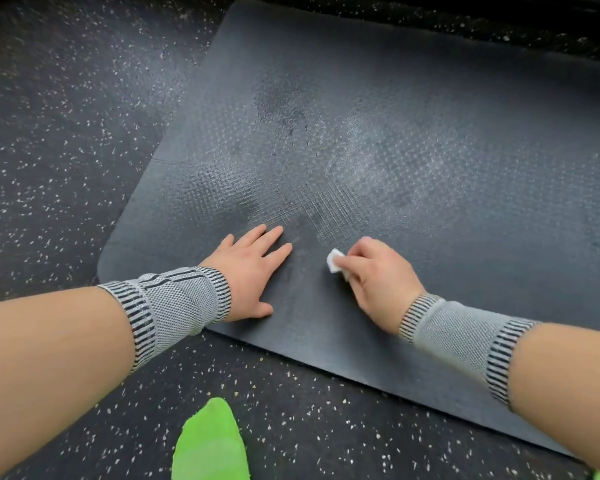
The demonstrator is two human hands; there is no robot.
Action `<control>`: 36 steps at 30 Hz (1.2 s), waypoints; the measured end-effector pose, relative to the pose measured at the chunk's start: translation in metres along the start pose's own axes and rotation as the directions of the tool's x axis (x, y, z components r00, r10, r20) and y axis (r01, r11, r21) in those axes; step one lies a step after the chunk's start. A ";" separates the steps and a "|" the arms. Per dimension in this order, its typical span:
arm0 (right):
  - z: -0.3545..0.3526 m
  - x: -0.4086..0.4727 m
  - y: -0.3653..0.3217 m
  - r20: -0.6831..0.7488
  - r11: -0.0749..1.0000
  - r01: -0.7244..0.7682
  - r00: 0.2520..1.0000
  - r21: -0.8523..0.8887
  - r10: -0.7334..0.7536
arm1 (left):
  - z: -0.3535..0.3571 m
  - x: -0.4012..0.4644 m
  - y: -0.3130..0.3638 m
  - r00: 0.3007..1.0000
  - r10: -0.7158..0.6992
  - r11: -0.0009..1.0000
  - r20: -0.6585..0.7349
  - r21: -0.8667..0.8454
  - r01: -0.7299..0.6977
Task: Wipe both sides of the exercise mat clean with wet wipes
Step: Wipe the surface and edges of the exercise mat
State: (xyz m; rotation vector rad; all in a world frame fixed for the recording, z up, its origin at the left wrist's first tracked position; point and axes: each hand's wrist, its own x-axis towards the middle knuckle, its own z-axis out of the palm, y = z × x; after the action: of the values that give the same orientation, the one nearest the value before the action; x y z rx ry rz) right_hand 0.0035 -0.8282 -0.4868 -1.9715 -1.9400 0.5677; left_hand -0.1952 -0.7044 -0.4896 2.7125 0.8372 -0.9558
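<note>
A dark grey textured exercise mat (413, 140) lies flat on the floor, running from the near left to the far right. Pale smears and a darker patch mark its middle. My left hand (248, 271) lies flat on the mat near its near edge, fingers straight and spread. To its right, my right hand (374, 271) grips a small folded white wet wipe (335, 260) and holds it against the mat. Only the wipe's left end shows past the fingers. Both wrists wear grey striped knit bands.
Black rubber floor (56, 140) with white speckles surrounds the mat on the left and near sides. A bright green foot covering (210, 445) sits on the floor just below the mat's near edge, between my forearms.
</note>
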 end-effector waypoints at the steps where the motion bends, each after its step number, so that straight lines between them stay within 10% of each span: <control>1: 0.001 -0.003 0.005 0.014 0.998 -0.047 0.999 -0.035 0.048 | 0.001 -0.002 -0.001 1.000 -0.010 1.000 0.011 0.001 0.010; 11: 0.044 -0.056 -0.049 0.467 0.952 0.278 0.830 0.128 -0.305 | -0.003 -0.005 -0.003 0.997 -0.062 0.998 0.037 -0.023 0.063; 16: 0.007 0.028 -0.008 -0.056 1.000 0.019 0.998 0.010 -0.019 | -0.002 -0.006 -0.015 0.992 -0.123 0.990 -0.007 -0.065 0.122; 20: 0.018 0.050 -0.004 -0.013 0.980 -0.143 0.990 -0.137 0.143 | 0.001 -0.006 -0.022 0.986 -0.169 0.985 -0.016 -0.048 0.168; 28: 0.054 -0.002 -0.073 0.405 0.922 0.368 0.830 0.117 -0.383 | 0.003 -0.009 -0.025 0.984 -0.179 0.979 -0.024 -0.108 0.175; 32: 0.026 0.063 -0.031 0.042 0.996 0.073 0.996 0.041 -0.075 | 0.006 -0.012 -0.032 0.981 -0.187 0.976 -0.043 -0.118 0.181; 36: 0.027 0.083 -0.011 -0.007 0.983 -0.110 0.994 -0.146 0.110 | 0.010 -0.013 -0.041 0.973 -0.228 0.967 -0.046 -0.128 0.221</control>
State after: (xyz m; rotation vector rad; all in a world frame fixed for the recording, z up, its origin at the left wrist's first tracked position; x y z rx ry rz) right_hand -0.0196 -0.7461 -0.5098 -2.1791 -1.9325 0.4647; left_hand -0.2313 -0.6791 -0.4881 2.5936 1.1944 -0.8347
